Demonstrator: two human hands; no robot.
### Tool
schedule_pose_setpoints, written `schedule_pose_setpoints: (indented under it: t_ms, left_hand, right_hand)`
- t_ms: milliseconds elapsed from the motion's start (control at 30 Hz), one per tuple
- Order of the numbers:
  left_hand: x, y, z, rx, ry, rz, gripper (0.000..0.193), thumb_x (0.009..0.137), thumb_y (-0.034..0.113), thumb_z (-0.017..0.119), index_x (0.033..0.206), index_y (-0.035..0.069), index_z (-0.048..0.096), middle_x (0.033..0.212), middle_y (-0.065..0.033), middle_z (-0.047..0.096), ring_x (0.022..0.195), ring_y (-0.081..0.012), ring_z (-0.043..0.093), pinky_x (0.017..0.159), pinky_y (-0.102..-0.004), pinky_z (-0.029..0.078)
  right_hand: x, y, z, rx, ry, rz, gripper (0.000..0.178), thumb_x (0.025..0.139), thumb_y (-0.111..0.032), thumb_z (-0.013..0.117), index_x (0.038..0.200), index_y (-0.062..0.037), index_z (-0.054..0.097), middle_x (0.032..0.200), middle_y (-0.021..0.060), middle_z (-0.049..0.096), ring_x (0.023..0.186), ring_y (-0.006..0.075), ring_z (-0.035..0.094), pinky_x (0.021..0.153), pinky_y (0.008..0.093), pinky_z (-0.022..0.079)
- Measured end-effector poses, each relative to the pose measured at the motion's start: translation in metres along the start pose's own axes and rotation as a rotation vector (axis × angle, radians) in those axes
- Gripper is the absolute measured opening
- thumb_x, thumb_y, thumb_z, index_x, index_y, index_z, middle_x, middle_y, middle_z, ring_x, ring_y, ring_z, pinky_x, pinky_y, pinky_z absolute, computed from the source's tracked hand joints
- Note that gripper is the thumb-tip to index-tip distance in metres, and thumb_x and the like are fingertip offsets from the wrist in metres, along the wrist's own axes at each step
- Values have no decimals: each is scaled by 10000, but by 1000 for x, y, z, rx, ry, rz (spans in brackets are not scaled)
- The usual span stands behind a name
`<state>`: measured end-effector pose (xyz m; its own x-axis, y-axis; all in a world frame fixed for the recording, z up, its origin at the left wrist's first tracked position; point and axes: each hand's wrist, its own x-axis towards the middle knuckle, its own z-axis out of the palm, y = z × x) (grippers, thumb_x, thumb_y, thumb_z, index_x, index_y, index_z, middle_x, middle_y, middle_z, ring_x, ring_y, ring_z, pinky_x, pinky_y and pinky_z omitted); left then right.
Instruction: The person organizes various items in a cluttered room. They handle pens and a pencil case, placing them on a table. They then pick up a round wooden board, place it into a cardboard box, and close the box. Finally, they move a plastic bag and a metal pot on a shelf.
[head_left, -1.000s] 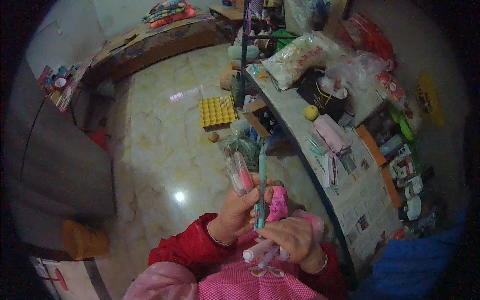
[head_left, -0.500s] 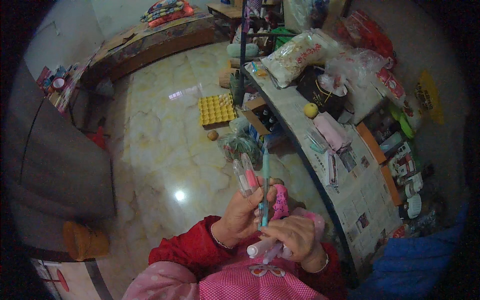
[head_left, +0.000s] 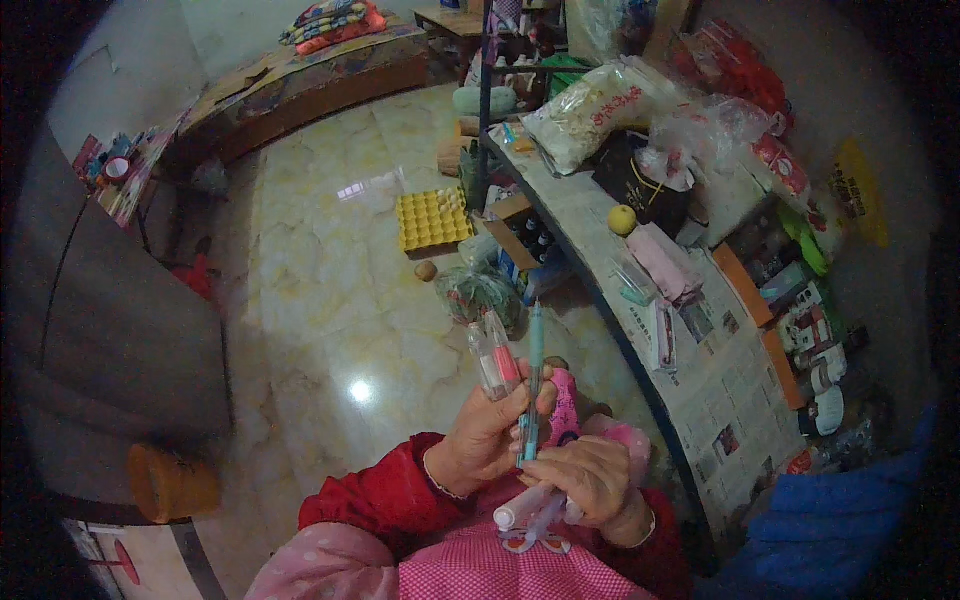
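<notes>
My left hand [head_left: 478, 432] is closed around several pens that point away from me. Among them are a clear pen [head_left: 486, 364], a pen with a pink grip [head_left: 503, 358] and a teal pen [head_left: 537, 340], which stands nearly upright on the right of the bunch. Fingertips of my right hand [head_left: 590, 482] touch the lower end of the teal pen. That same hand is closed on a thick pale pink pen [head_left: 522, 508] and other slim clear pieces, partly hidden by its fingers. A bright pink patterned thing [head_left: 563, 402] shows behind the hands; its kind is unclear.
To the right runs a newspaper-covered table [head_left: 690, 420] with a yellow fruit [head_left: 621, 220], a pink pouch [head_left: 663, 264] and plastic bags. On the floor ahead are a yellow egg tray [head_left: 425, 228] and a bag of greens [head_left: 478, 297]. A brown bin [head_left: 172, 483] stands at left.
The teal pen has tilted slightly to the right and sits a little lower. Both hands keep their hold with only small shifts.
</notes>
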<state>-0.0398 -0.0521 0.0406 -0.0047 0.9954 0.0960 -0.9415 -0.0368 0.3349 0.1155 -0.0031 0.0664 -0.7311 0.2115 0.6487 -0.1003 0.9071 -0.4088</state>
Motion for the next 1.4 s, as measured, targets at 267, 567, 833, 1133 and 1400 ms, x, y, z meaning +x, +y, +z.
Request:
schedule_pose_setpoints:
  t_ms: [267,567,833,1133,1400]
  left_hand:
    - [-3,2,-1,33,20,3,274,927,198,554,1139,58,453,926,-61,540,559,-40,433,463,-165,382]
    - [-3,4,-5,168,83,72,332,872,169,628,1144,71,466,913,-86,583,552,-52,461,430,-173,367]
    - [0,10,-7,272,148,75,380,804,149,703,1105,55,491,903,-89,607,564,-69,490,418,-177,354]
    - [4,7,-5,189,217,68,366,809,114,697,1097,71,475,866,-75,622,542,-48,462,416,-167,342]
    - [2,7,-5,188,244,70,349,808,65,687,1091,72,482,845,-51,612,543,-51,468,407,-174,339]
  right_hand:
    - [-4,-1,1,12,-22,13,347,723,-228,707,1025,-74,634,890,90,665,722,209,669,562,318,539]
    - [-2,4,0,53,3,48,324,715,-223,725,951,-23,627,813,113,671,665,242,668,552,327,526]
    - [-14,8,2,113,-27,116,444,692,-238,717,1080,-59,595,942,106,675,769,244,676,644,349,552]
    - [-16,9,4,112,-32,159,395,685,-199,718,999,16,615,857,150,664,722,284,671,623,364,535]
    - [-12,7,1,94,-27,140,302,705,-89,678,985,10,622,859,138,668,689,257,666,593,326,528]
